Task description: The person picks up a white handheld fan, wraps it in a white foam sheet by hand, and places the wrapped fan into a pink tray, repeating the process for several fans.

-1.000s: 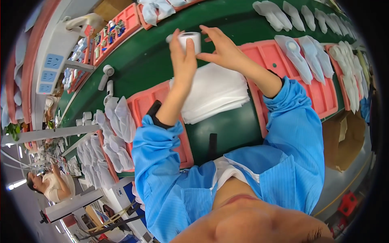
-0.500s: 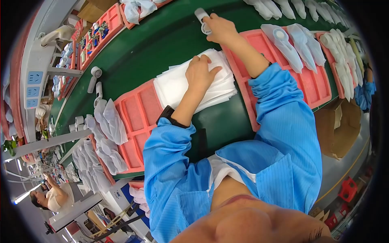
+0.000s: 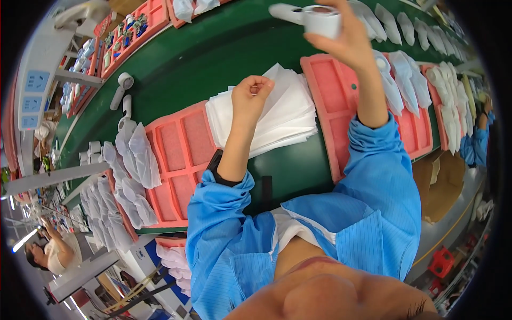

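Head view: white device (image 3: 319, 17) in right hand (image 3: 349, 40)

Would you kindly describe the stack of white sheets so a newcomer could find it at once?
On the green belt, look between the two pink trays. The stack of white sheets lies there under the left hand, flat and loose, unlike the bagged white parts nearby.

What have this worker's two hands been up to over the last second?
A second ago both hands met at a white cylindrical device over the belt. Then the left hand let go and came down onto the stack of white sheets, where it now pinches the top sheet. The right hand kept hold of the white device throughout. The pink trays and the stack stayed put.
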The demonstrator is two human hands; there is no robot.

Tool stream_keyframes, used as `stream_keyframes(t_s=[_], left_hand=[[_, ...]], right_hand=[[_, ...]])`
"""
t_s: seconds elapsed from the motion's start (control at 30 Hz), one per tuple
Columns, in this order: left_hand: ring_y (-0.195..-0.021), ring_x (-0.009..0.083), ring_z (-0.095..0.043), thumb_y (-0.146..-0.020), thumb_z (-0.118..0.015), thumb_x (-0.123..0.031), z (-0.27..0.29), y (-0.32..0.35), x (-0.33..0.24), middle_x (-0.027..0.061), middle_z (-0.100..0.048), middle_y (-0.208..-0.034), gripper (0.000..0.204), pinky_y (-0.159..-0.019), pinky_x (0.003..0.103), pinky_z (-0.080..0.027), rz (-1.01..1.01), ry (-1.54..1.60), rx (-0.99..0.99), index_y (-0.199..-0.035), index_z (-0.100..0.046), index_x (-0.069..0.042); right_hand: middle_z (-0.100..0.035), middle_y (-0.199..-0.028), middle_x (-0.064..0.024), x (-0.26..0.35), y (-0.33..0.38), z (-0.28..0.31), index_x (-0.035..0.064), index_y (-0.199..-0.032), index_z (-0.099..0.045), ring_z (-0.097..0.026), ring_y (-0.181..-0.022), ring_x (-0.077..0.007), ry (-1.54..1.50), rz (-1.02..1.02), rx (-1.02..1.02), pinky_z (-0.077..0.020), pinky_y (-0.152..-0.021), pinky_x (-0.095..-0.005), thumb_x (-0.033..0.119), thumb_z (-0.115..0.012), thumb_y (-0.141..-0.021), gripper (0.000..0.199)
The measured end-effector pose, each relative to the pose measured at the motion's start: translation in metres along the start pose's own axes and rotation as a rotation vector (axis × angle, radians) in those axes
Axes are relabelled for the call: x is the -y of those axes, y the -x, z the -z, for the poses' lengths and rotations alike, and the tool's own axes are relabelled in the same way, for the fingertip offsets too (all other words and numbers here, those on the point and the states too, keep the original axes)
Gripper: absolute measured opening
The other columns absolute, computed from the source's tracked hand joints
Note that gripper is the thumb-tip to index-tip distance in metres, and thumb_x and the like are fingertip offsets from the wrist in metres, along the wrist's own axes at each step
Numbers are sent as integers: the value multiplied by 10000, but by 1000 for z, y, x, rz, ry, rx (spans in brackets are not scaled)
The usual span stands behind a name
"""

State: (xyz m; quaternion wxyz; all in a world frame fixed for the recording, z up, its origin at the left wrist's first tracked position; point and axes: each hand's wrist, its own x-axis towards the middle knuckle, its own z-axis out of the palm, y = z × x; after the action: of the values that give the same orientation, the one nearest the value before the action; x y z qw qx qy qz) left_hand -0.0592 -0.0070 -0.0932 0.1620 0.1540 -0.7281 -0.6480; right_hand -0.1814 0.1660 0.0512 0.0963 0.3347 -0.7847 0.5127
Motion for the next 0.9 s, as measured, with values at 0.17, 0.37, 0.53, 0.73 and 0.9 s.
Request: stream_keyframes(t_s=[0.17,0.37,0.53,0.73,0.9], left_hand=[[-620,51,-485,-848,-680,-118,33,19,-51,-9,-599,-771,102,-592,206,-403,60,283,-43,-869,-646,-24],[-657,54,-488,-874,-651,-114,40,32,-76,-4,-592,-774,97,-612,207,-399,70,380,-22,-888,-624,-22],[-714,74,-511,-901,-612,-99,43,38,-83,9,-594,-804,103,-660,207,-409,-118,552,-163,-957,-588,-15],[-767,93,-532,-901,-618,-94,55,33,-87,23,-595,-860,172,-695,203,-417,-238,793,-274,-1024,-547,2],[-766,101,-535,-863,-660,-66,57,32,-77,27,-601,-858,144,-687,209,-417,-266,420,-320,-975,-601,1]], right_hand=[[-617,-1061,-107,-3,15,35,41,-1142,-537,-614,-922,-189,-322,207,232,-474,-807,-281,292,-680,-663,559],[-624,-987,-118,22,25,17,70,-1159,-542,-615,-897,-248,-299,270,448,-495,-775,-310,120,-684,-573,605],[-610,-1010,-112,13,20,-34,24,-1119,-588,-606,-920,-224,-245,455,505,-483,-795,-291,66,-674,-545,582],[-605,-1026,-123,10,28,-59,11,-1086,-629,-604,-940,-254,-155,506,365,-487,-805,-301,16,-687,-499,590],[-589,-1030,-126,17,28,-49,15,-1140,-622,-590,-937,-268,-198,526,361,-474,-806,-311,-16,-707,-499,648]])
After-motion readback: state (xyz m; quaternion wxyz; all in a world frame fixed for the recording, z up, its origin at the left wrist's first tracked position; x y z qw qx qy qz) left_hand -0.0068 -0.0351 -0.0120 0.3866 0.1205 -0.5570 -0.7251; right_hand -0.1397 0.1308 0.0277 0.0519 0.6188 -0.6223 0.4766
